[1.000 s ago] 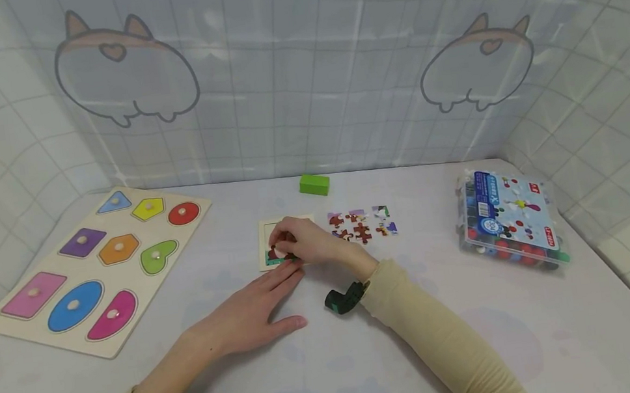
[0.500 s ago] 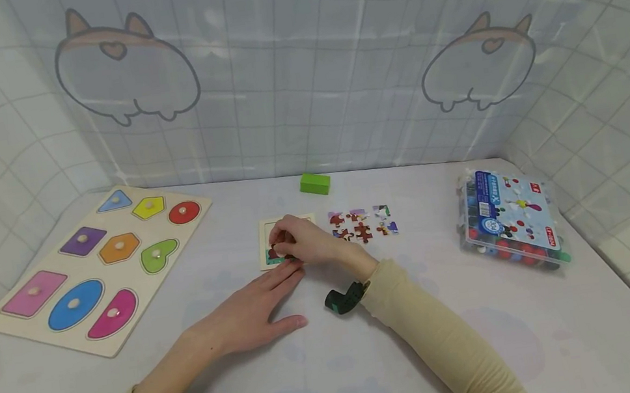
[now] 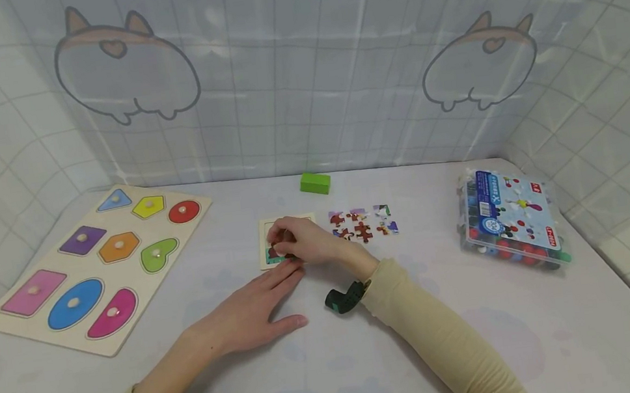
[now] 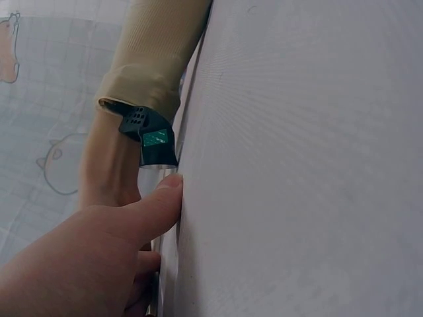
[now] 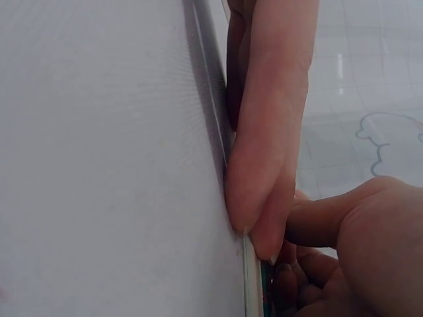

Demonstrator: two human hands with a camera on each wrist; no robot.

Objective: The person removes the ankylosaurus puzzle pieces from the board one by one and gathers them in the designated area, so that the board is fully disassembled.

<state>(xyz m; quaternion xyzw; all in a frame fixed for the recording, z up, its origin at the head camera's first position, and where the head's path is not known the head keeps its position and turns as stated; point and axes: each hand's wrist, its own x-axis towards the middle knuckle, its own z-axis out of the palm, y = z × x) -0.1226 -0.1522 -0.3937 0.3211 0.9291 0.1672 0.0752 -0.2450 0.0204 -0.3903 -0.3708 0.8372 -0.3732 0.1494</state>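
A small jigsaw tray with a pale rim and a dark red and green picture lies mid-table. My right hand is over it, thumb and forefinger curled together at a jigsaw piece in its lower left part; the fingers hide most of the tray. My left hand lies flat, its straight fingertips on the tray's near edge and its thumb spread on the table. In the right wrist view, the left fingertips press at the tray edge. Loose jigsaw pieces lie in rows right of the tray.
At the left lies a wooden shape board with knobbed coloured pieces. A green block sits behind the tray. A clear box of coloured parts stands at the right. Tile-patterned sheets enclose the back and sides.
The right fingers have shifted very slightly at the tray, and less of the pinkish spot by the thumb shows. The left hand and the loose pieces have stayed in place.
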